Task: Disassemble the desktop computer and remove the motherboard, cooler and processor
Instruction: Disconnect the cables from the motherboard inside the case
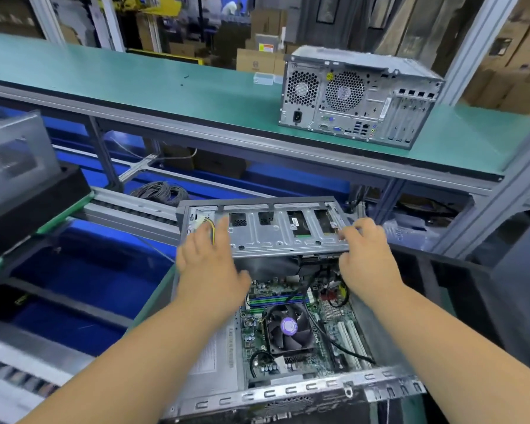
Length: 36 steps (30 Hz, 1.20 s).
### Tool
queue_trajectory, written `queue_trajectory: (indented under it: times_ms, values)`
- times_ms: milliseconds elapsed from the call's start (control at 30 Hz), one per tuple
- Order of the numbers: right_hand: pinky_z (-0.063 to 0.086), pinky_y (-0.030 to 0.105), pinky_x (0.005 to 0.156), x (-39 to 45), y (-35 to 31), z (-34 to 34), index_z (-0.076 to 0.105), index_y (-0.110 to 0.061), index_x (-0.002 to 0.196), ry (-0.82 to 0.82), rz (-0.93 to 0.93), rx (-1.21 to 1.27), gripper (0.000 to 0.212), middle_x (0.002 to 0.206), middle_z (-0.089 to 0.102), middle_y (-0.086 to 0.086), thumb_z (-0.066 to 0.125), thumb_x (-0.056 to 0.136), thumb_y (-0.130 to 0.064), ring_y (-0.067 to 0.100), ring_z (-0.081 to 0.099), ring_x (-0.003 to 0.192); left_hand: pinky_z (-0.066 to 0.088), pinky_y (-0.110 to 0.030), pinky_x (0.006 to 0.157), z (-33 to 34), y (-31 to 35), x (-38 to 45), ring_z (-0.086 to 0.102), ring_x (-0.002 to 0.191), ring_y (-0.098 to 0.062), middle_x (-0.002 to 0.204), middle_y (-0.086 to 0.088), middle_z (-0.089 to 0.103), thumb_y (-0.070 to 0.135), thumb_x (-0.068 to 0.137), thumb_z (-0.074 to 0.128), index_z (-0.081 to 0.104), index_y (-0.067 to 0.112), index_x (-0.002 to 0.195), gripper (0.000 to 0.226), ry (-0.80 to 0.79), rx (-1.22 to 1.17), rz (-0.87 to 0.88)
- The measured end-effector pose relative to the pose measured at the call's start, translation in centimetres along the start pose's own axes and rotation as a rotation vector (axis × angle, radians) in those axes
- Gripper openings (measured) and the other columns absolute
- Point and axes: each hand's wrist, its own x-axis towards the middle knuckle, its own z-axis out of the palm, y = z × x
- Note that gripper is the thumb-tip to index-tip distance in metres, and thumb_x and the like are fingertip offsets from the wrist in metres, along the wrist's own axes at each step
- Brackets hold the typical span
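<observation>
Chassis (288, 390) of the desktop computer lies open on its side at the lower centre of the head view, its near metal edge running left to right just below both forearms. Inside it, the motherboard (291, 359) sits flat on the chassis floor. The cooler (288, 328), a black fan with a purple round hub label, is mounted on the motherboard near the middle; writing on that label is too small to read. The processor is hidden beneath the cooler. Black cables (328, 338) cross the board to the right of the cooler.

A metal drive cage (276, 231) stands tilted up at the far end of the chassis, above the motherboard. The left hand (208, 261) is placed at the cage's left edge, fingers extended and relaxed; whether they grasp the edge cannot be told. The right hand (364, 255) is at the cage's right edge with its fingers curled over the corner of the cage.

Open room lies to the left of the chassis, where blue bins (83, 270) sit below bench level. A green shelf (166, 81) runs across above, carrying a second closed computer case (358, 96), rear panel facing the camera, well apart from the hands. A yellow warning sticker on that panel is not legible.
</observation>
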Motion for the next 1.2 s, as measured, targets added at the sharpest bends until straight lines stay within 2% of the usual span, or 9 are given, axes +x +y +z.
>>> queue_trajectory:
  times_ms: [167, 233, 367, 500, 567, 667, 733, 867, 1200]
  values:
    - [0.053, 0.035, 0.064, -3.7, -2.6, -0.8, 0.061, -0.008, 0.08, -0.47, 0.606, 0.468, 0.019, 0.072, 0.063, 0.01, 0.047, 0.092, -0.012, 0.026, 0.062, 0.064, 0.03, -0.03, 0.106, 0.8, 3.7, 1.9, 0.038, 0.127, -0.018, 0.138, 0.003, 0.039, 0.033, 0.09, 0.056, 0.04, 0.025, 0.141, 0.054, -0.127, -0.325, 0.535]
    - [0.052, 0.029, 0.063, -4.5, -3.5, -0.3, 0.065, -0.002, 0.1, -0.679, 0.694, 0.489, 0.022, 0.082, 0.067, 0.012, 0.047, 0.096, -0.013, 0.024, 0.066, 0.072, 0.035, -0.033, 0.106, 1.6, 5.2, 2.6, 0.042, 0.122, -0.019, 0.13, 0.004, 0.045, 0.031, 0.089, 0.057, 0.049, 0.023, 0.133, 0.046, -0.116, -0.288, 0.686]
    - [0.05, 0.035, 0.088, -4.5, -5.3, 0.8, 0.061, -0.003, 0.124, -0.927, 0.498, -0.014, 0.03, 0.121, 0.066, 0.013, 0.052, 0.095, -0.006, 0.03, 0.061, 0.112, 0.028, -0.034, 0.108, 3.5, 7.2, 5.4, 0.036, 0.125, -0.022, 0.134, 0.001, 0.042, 0.03, 0.088, 0.057, 0.045, 0.019, 0.135, 0.05, -0.048, -0.193, 0.753]
    - [0.04, 0.027, 0.072, -4.1, -5.5, 1.7, 0.059, -0.014, 0.105, -0.555, 0.432, 0.019, 0.019, 0.107, 0.063, 0.007, 0.047, 0.094, -0.024, 0.026, 0.062, 0.1, 0.006, -0.036, 0.12, 6.5, 6.6, 7.8, 0.01, 0.147, -0.024, 0.16, -0.005, 0.014, 0.051, 0.097, 0.04, 0.017, 0.017, 0.154, 0.07, -0.207, -0.035, 0.706]
    - [0.035, 0.028, 0.075, -4.1, -6.2, 2.1, 0.053, -0.014, 0.103, -0.433, 0.228, -0.048, 0.015, 0.11, 0.056, 0.006, 0.045, 0.095, -0.024, 0.026, 0.056, 0.104, -0.005, -0.035, 0.119, 7.6, 6.2, 8.0, -0.004, 0.15, -0.022, 0.164, -0.003, -0.001, 0.058, 0.098, 0.028, 0.004, 0.018, 0.156, 0.074, -0.265, 0.033, 0.686]
    - [0.019, 0.039, 0.115, -4.1, -6.3, 3.6, 0.035, 0.0, 0.143, -0.61, -0.053, -0.369, 0.054, 0.143, 0.038, 0.018, 0.042, 0.094, -0.024, 0.036, 0.028, 0.136, -0.013, -0.033, 0.113, 8.1, 6.3, 8.2, -0.01, 0.149, -0.02, 0.163, -0.002, -0.006, 0.06, 0.097, 0.022, 0.0, 0.019, 0.156, 0.075, -0.279, 0.053, 0.685]
    - [0.005, 0.046, 0.12, -3.7, -5.7, 4.1, 0.018, 0.003, 0.151, -0.743, -0.027, -0.505, 0.068, 0.157, 0.02, 0.021, 0.043, 0.096, -0.028, 0.038, 0.008, 0.147, -0.013, -0.034, 0.113, 8.2, 6.3, 8.2, -0.01, 0.149, -0.02, 0.163, -0.002, -0.005, 0.06, 0.096, 0.022, 0.0, 0.018, 0.156, 0.076, -0.273, 0.061, 0.682]
    - [0.029, 0.036, 0.106, -2.6, -5.7, 4.7, 0.032, -0.004, 0.139, -0.571, 0.097, -0.471, 0.048, 0.139, 0.041, 0.015, 0.043, 0.097, -0.025, 0.03, 0.038, 0.129, -0.008, -0.035, 0.118, 8.4, 6.4, 8.3, -0.009, 0.149, -0.02, 0.164, -0.002, -0.003, 0.059, 0.095, 0.023, 0.003, 0.017, 0.156, 0.076, -0.267, 0.04, 0.676]
    - [0.044, 0.029, 0.084, -2.6, -5.3, 5.2, 0.013, 0.005, 0.147, -0.605, 0.047, -0.457, 0.061, 0.142, 0.027, 0.024, 0.043, 0.098, -0.016, 0.023, 0.056, 0.108, -0.007, -0.035, 0.118, 8.2, 6.3, 8.3, -0.006, 0.15, -0.021, 0.163, -0.003, 0.0, 0.056, 0.095, 0.032, 0.005, 0.017, 0.156, 0.077, -0.249, 0.01, 0.688]
